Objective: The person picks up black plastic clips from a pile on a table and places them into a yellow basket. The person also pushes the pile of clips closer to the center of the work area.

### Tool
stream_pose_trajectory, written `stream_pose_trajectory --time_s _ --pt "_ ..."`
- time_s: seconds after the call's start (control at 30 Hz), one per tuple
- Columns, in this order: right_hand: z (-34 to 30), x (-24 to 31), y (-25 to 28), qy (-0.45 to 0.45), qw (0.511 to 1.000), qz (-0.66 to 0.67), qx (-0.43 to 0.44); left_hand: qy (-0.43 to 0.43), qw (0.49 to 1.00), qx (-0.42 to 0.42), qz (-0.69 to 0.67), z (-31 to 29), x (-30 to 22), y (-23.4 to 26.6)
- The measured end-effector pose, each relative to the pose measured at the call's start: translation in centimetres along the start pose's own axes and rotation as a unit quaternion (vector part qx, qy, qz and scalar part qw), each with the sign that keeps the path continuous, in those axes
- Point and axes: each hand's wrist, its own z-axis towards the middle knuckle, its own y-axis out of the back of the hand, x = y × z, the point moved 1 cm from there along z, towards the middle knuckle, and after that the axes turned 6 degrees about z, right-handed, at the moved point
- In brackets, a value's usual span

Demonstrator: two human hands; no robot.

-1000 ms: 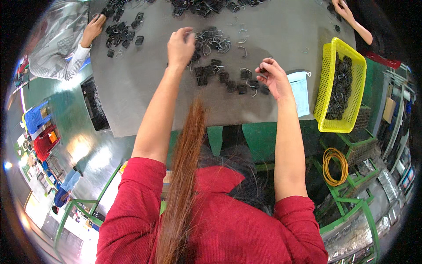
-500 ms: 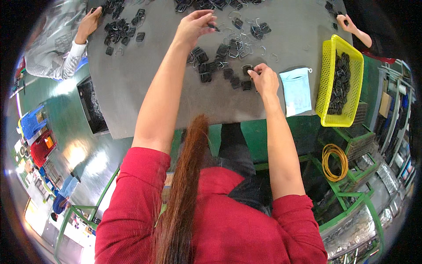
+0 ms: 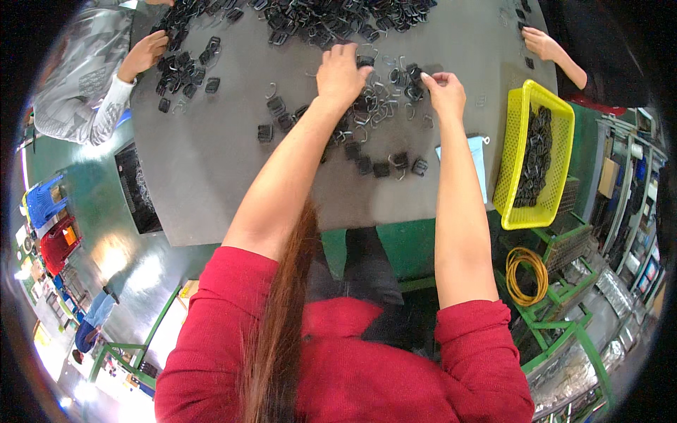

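My left hand reaches over the grey table, palm down, thumb apart from the bent fingers. A black plastic piece with a wire hook lies beside its thumb; whether the thumb touches it is unclear. My right hand is bent into a pinch, thumb and forefinger at a black buckle-like piece on the right side of the loose group. Between the hands lie bent silver wire hooks mixed with black pieces. Nearer to me, several black pieces form a loose row.
A large heap of black pieces covers the table's far side. At the right edge stands a yellow basket holding black pieces, with a light blue pouch beside it. Other people's hands work at left and right.
The view has shifted, showing more of the far heap. My left hand has come down and right over the pieces. My right hand has moved from the near row farther out.
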Motion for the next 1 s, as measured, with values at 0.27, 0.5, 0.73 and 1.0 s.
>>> stream_pose_trajectory --time_s 0.27,0.5,0.73,1.0 --pt "1.8 -0.4 1.7 -0.035 0.987 0.098 0.126 0.221 0.752 0.288 -0.551 1.4 1.5 0.3" --pt "2.6 1.3 -0.5 -0.021 0.990 0.056 0.126 0.037 0.962 0.217 -0.160 1.3 -3.6 -2.0" --pt "3.5 1.8 2.4 -0.109 0.937 0.201 0.265 0.129 0.883 0.293 -0.343 2.2 -1.3 0.4" --pt "0.9 -2.9 6.9 -0.195 0.820 0.445 0.303 0.257 0.688 0.320 -0.598 0.5 4.3 7.5"
